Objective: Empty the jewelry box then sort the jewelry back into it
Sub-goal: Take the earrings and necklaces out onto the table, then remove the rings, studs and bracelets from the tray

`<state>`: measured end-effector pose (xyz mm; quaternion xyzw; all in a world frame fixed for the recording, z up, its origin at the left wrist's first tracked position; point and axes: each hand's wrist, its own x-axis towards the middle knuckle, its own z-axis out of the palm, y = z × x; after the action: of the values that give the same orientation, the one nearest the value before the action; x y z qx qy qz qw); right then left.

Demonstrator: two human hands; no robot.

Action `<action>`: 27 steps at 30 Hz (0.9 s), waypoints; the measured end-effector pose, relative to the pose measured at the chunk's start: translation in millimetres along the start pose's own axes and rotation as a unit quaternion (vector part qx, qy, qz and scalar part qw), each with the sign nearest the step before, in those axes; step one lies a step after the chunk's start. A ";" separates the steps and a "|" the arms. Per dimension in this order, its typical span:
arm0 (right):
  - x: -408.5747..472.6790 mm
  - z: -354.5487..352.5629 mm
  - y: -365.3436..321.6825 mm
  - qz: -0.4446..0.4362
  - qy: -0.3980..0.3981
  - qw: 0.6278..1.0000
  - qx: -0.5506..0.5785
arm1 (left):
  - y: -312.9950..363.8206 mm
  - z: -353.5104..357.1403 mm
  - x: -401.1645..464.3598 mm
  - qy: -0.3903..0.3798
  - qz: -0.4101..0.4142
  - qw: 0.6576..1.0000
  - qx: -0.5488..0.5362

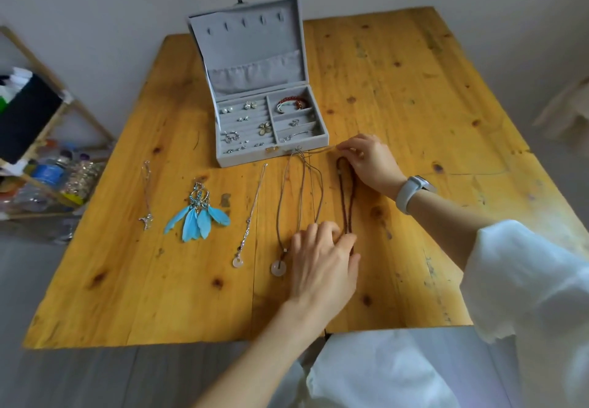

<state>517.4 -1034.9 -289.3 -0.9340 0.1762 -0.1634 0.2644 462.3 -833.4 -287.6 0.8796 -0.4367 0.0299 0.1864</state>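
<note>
The grey jewelry box stands open at the table's far middle, with earrings, rings and a red bracelet in its compartments. On the wood in front lie a silver necklace, blue feather earrings, a chain with a pale ring pendant, a cord necklace with a round pendant and a dark beaded necklace. My left hand pinches the lower end of the beaded necklace. My right hand pinches a thin cord end near the box's front corner.
The yellow wooden table has bare wood to the right and along its near edge. A wooden shelf with bottles and clutter stands left of the table. A white wall runs behind the box.
</note>
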 end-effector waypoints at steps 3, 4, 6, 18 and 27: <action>-15.7 2.0 0.6 -0.052 0.030 0.998 -0.005 | -7.9 0.2 -3.4 -0.008 0.007 1.000 0.016; -22.7 2.9 1.4 -0.075 0.017 0.997 -0.021 | -10.5 -0.5 -3.9 -0.018 0.021 0.999 0.020; -34.3 5.3 4.1 -0.112 -0.051 0.989 -0.084 | -16.2 -0.1 -4.6 -0.040 0.056 0.997 0.028; -15.7 2.1 12.1 -0.098 -0.163 0.965 -0.179 | -27.2 6.1 -21.1 -0.040 0.120 0.991 0.049; 8.6 3.0 -23.8 -0.133 0.048 0.989 -0.042 | -61.4 -14.5 33.2 0.028 0.042 0.998 -0.032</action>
<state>532.0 -1018.2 -276.7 -0.9504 0.0702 -0.2345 0.1918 532.3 -819.7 -285.5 0.8526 -0.4689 0.0487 0.2256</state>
